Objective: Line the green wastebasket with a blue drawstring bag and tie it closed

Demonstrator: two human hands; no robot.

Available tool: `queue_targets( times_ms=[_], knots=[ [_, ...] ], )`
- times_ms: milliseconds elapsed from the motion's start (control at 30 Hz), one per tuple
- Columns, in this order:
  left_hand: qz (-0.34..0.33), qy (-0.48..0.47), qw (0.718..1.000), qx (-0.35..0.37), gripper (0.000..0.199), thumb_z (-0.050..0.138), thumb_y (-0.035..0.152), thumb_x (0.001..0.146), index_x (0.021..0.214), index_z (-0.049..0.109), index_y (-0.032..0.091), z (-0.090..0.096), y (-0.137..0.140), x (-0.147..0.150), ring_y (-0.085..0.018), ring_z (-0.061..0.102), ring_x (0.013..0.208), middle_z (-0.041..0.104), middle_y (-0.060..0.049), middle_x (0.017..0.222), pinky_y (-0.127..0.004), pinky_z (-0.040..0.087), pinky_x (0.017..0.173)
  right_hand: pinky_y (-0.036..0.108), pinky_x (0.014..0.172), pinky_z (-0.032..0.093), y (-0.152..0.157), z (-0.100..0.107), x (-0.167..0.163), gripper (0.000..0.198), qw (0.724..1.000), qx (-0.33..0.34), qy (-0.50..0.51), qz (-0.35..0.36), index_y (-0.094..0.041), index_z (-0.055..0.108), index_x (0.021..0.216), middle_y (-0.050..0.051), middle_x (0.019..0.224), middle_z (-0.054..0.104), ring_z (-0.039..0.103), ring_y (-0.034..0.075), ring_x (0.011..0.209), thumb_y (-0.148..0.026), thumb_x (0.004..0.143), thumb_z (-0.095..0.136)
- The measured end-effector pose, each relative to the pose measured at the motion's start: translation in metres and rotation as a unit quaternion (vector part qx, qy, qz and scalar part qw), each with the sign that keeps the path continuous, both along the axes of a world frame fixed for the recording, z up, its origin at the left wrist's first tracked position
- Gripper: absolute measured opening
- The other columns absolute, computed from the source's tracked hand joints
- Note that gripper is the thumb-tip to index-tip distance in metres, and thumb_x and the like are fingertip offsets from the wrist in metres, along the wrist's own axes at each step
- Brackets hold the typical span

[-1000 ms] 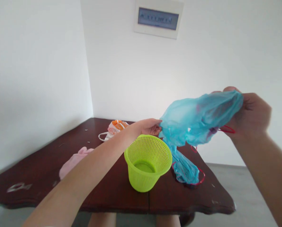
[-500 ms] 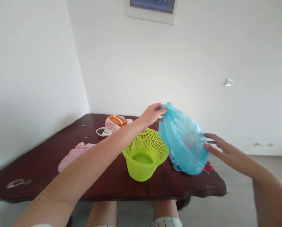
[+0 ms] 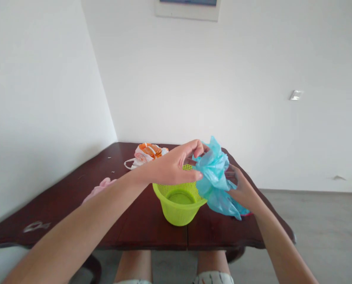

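Note:
A crumpled light-blue plastic bag (image 3: 214, 169) is bunched up between my two hands, above the right rim of a lime-green plastic basket (image 3: 180, 213). My left hand (image 3: 178, 163) has its thumb on the near left side of the bag and its fingers curled at the top, some hidden behind the plastic. From the right, my right hand (image 3: 241, 187) grips the bag, its fingertips partly covered by the folds. The basket stands upright on the dark wooden table, with its perforated wall and inside floor showing. A loose end of the bag hangs toward the tabletop.
Behind my left arm lies a white and orange plastic bag (image 3: 148, 153) with a loop handle. Pink cloth (image 3: 100, 188) is partly hidden by my forearm. Something blue with a pink edge (image 3: 245, 213) lies under the held bag. The dark table (image 3: 152, 232) has a wavy front edge.
The blue bag has gone from spread out and puffed to a gathered bunch. My hands have come closer together, the right one moving left onto the bag.

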State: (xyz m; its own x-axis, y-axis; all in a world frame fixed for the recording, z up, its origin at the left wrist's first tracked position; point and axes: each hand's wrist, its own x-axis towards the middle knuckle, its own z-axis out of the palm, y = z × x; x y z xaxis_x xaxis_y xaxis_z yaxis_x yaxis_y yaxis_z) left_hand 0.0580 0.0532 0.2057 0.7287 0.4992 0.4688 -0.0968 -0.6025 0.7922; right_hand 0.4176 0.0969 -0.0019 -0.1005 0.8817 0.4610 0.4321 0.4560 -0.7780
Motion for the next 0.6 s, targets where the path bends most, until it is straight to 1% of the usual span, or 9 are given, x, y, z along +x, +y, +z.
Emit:
queue_targets(
  times_ms=[67,100,167,233,267,367,433,533,600],
  knots=[
    [0.032,0.037,0.999,-0.011,0.036,0.084,0.035,0.099,0.103,0.049,0.027,-0.007,-0.004,-0.016,-0.021,0.062,0.106,0.066,-0.005,0.121,-0.035,0.057,0.091,0.075,0.136,0.056,-0.003,0.015,0.012,0.113,0.998,-0.018,0.036,0.053,-0.037,0.036,0.187,0.022,0.171,0.068,0.072,0.045,0.158,-0.066,0.096,0.098],
    [0.07,0.057,0.996,-0.013,0.035,0.083,0.041,0.102,0.105,0.05,0.027,-0.013,-0.005,-0.019,-0.021,0.062,0.103,0.068,-0.005,0.118,-0.035,0.055,0.087,0.074,0.14,0.052,-0.007,0.023,0.016,0.116,0.995,-0.028,0.044,0.09,-0.04,0.033,0.189,0.021,0.18,0.061,0.066,0.044,0.166,-0.065,0.097,0.099],
    [0.176,0.098,0.979,0.003,0.044,0.087,0.056,0.102,0.109,0.054,0.027,-0.027,-0.002,-0.019,-0.02,0.061,0.09,0.069,-0.003,0.108,-0.034,0.049,0.076,0.072,0.146,0.047,-0.018,0.038,0.016,0.12,0.986,-0.04,0.034,0.161,-0.047,0.029,0.191,0.017,0.192,0.051,0.055,0.042,0.178,-0.062,0.097,0.102],
    [0.264,0.13,0.955,0.039,0.054,0.092,0.066,0.098,0.113,0.059,0.027,-0.041,0.003,-0.012,-0.02,0.061,0.083,0.071,-0.002,0.102,-0.035,0.045,0.072,0.069,0.148,0.045,-0.031,0.05,0.011,0.114,0.981,-0.042,0.002,0.192,-0.049,0.035,0.191,0.013,0.193,0.051,0.05,0.041,0.181,-0.06,0.099,0.101],
    [0.284,0.138,0.947,0.056,0.052,0.09,0.067,0.1,0.112,0.061,0.026,-0.047,0.006,-0.008,-0.021,0.063,0.083,0.073,-0.002,0.1,-0.035,0.044,0.072,0.069,0.148,0.045,-0.036,0.054,0.006,0.106,0.981,-0.04,-0.013,0.19,-0.048,0.041,0.189,0.012,0.192,0.054,0.051,0.041,0.18,-0.061,0.101,0.099],
    [0.276,0.134,0.948,0.085,0.041,0.068,0.06,0.117,0.096,0.064,0.025,-0.056,0.014,0.003,-0.02,0.061,0.078,0.07,-0.001,0.087,-0.036,0.041,0.072,0.066,0.145,0.05,-0.041,0.059,-0.007,0.075,0.988,-0.038,-0.02,0.147,-0.04,0.063,0.175,0.012,0.181,0.067,0.062,0.041,0.171,-0.067,0.109,0.087],
    [0.25,0.118,0.956,0.098,0.043,0.06,0.051,0.121,0.088,0.062,0.025,-0.056,0.017,0.005,-0.02,0.059,0.077,0.067,0.0,0.084,-0.036,0.04,0.072,0.063,0.137,0.058,-0.034,0.059,-0.013,0.059,0.996,-0.026,0.007,0.09,-0.035,0.072,0.162,0.014,0.168,0.076,0.072,0.039,0.158,-0.07,0.115,0.077],
    [0.236,0.082,0.957,0.149,0.039,0.062,0.044,0.12,0.087,0.061,0.025,-0.054,0.018,0.002,-0.021,0.061,0.084,0.068,-0.002,0.09,-0.037,0.043,0.078,0.063,0.133,0.06,-0.01,0.054,-0.012,0.05,0.999,0.035,0.015,-0.028,-0.031,0.075,0.151,0.015,0.158,0.08,0.078,0.037,0.146,-0.067,0.116,0.072],
    [0.247,0.054,0.952,0.173,0.04,0.063,0.043,0.12,0.085,0.061,0.025,-0.054,0.017,0.0,-0.022,0.062,0.089,0.067,-0.002,0.092,-0.037,0.046,0.084,0.065,0.134,0.057,0.009,0.048,-0.008,0.052,0.997,0.05,-0.012,-0.058,-0.029,0.075,0.152,0.016,0.161,0.078,0.076,0.037,0.147,-0.058,0.11,0.077]
  ],
)
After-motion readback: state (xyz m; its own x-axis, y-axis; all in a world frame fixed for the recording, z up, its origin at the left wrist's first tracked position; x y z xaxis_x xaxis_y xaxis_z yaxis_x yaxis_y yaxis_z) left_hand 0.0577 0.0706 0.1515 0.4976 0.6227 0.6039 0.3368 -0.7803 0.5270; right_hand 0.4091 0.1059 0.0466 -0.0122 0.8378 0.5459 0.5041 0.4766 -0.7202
